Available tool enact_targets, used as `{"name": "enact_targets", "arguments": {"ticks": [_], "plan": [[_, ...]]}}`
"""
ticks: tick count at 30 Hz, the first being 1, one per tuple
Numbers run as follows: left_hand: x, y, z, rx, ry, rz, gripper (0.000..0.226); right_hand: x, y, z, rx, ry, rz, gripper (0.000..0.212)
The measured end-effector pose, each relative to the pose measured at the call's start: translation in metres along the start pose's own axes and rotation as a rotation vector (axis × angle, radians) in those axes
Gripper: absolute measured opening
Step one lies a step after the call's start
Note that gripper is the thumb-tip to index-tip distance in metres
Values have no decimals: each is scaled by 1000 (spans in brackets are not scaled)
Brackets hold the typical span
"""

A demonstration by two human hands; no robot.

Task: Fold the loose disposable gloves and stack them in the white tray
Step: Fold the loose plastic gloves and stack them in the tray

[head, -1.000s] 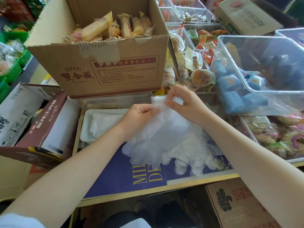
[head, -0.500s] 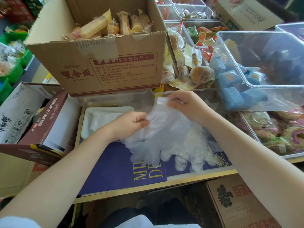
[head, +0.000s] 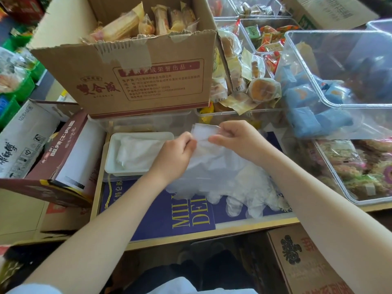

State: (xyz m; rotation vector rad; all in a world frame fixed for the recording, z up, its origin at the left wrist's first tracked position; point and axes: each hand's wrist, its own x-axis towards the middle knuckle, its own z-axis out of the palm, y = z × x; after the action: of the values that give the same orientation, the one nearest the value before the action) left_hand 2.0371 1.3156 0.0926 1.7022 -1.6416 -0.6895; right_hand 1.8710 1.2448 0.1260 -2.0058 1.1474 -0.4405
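hands 2: left hand (head: 174, 154), right hand (head: 237, 137) pinching one glove (head: 204, 132) | white tray (head: 110, 164): 1

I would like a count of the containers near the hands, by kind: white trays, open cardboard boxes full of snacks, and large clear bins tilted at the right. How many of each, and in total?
White tray: 1
Cardboard box full of snacks: 1
Tilted clear bin: 1
Total: 3
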Motion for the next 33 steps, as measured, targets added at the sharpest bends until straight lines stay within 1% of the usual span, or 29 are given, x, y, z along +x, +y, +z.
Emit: {"name": "enact_targets", "arguments": {"ticks": [2,3,5,6,7,8,11,12,13,14,17,18,19,21,24,26,28,30,33], "plan": [[0,-1,-3,-101,-6,25,29,-5,8,-9,110,-148,111,29],[1,-3,-5,-156,-4,21,27,-9,13,-12,196,-224,139,26],[2,-5,-7,-242,3,-14,28,-15,28,-16,449,-359,156,12],[3,-6,-7,-257,6,-46,30,-18,35,-17,584,-397,174,8],[4,-8,-5,-242,15,-85,31,-20,44,-14,652,-408,205,11],[6,-12,-3,-201,27,-119,31,-20,54,-11,605,-384,237,14],[10,-33,7,25,32,-236,30,-16,88,6,75,-219,307,26],[11,-42,11,99,24,-271,31,-16,100,13,-45,-169,325,23],[11,-50,15,148,9,-301,31,-16,112,20,-118,-131,339,18],[11,-57,18,168,-10,-321,29,-17,126,27,-182,-122,351,18],[7,-69,24,164,-64,-335,23,-18,157,43,-327,-184,432,54],[6,-70,26,163,-78,-331,23,-17,162,47,-370,-188,455,62],[5,-71,27,163,-97,-331,23,-16,166,52,-408,-196,474,65],[5,-72,31,159,-148,-328,23,-14,172,61,-491,-218,492,62],[4,-76,35,124,-212,-308,20,-13,175,72,-709,-156,408,42],[3,-78,38,98,-259,-302,18,-13,177,76,-740,-82,372,27],[1,-80,41,78,-321,-292,20,-13,181,77,-671,-34,357,18],[0,-80,45,73,-356,-240,23,-14,182,76,-598,14,336,13],[1,-77,55,40,-343,-90,15,-17,175,69,-466,153,235,12]]}}
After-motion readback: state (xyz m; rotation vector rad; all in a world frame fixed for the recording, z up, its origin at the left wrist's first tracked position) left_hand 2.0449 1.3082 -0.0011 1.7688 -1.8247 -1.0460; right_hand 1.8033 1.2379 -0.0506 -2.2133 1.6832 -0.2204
